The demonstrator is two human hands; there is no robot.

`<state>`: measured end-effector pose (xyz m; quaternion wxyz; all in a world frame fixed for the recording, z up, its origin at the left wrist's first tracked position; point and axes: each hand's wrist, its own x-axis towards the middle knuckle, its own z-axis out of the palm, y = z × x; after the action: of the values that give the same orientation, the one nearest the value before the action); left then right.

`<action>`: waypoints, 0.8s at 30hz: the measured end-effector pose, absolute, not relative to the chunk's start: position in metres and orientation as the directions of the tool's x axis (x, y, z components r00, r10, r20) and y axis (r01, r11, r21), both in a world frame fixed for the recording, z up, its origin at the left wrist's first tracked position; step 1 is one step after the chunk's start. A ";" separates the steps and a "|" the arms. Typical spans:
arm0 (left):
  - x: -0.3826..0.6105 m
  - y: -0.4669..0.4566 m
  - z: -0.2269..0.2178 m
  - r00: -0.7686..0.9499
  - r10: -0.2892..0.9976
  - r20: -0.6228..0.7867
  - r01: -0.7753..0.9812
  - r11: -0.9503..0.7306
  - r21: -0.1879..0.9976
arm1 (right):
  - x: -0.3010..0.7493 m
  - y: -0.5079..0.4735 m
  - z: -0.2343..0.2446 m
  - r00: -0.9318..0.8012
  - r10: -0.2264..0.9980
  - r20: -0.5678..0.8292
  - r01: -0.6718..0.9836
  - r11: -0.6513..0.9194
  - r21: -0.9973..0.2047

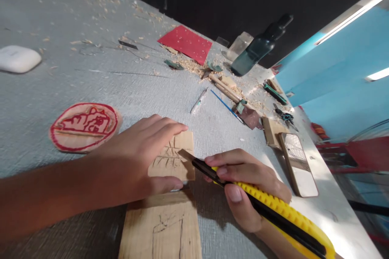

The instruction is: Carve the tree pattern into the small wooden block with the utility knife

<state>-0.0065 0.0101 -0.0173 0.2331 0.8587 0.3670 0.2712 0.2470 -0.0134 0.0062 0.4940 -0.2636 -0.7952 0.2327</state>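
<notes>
A small, flat, pale wooden block with dark line marks (174, 161) is partly covered by the left hand (144, 141); fingers grip it, thumb at its near edge. Right of the block, the right hand (251, 184) has its fingers closed around a long yellow-and-black utility knife (279, 213). The blade reaches over the block; contact cannot be determined. Left of the block: a flat oval wooden plaque with a red drawing (85, 127)

2 bare hands (142, 145), bare forearms (67, 192).
</notes>
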 end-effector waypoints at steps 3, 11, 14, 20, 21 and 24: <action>-0.006 0.010 -0.017 0.593 0.746 0.304 0.500 -0.636 0.588 | 0.246 -0.012 0.006 -0.372 0.644 0.668 0.182 0.757 -0.627; -0.007 0.009 -0.016 0.588 0.752 0.297 0.495 -0.626 0.602 | 0.246 -0.012 0.010 -0.404 0.652 0.642 0.190 0.746 -0.638; -0.007 0.009 -0.016 0.588 0.753 0.293 0.492 -0.621 0.610 | 0.245 -0.012 0.010 -0.405 0.647 0.646 0.187 0.751 -0.634; -0.006 0.009 -0.015 0.578 0.759 0.300 0.492 -0.618 0.613 | 0.243 -0.009 0.007 -0.393 0.640 0.660 0.174 0.756 -0.630; -0.006 0.009 -0.015 0.580 0.758 0.298 0.493 -0.618 0.612 | 0.244 -0.010 0.007 -0.399 0.639 0.658 0.166 0.756 -0.633; -0.006 0.010 -0.012 0.592 0.759 0.271 0.500 -0.609 0.615 | 0.247 -0.013 0.009 -0.400 0.643 0.654 0.190 0.756 -0.627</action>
<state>-0.0061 0.0098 -0.0121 0.2460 0.8576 0.3671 0.2632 0.2469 -0.0134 0.0091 0.4825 -0.2593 -0.8032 0.2343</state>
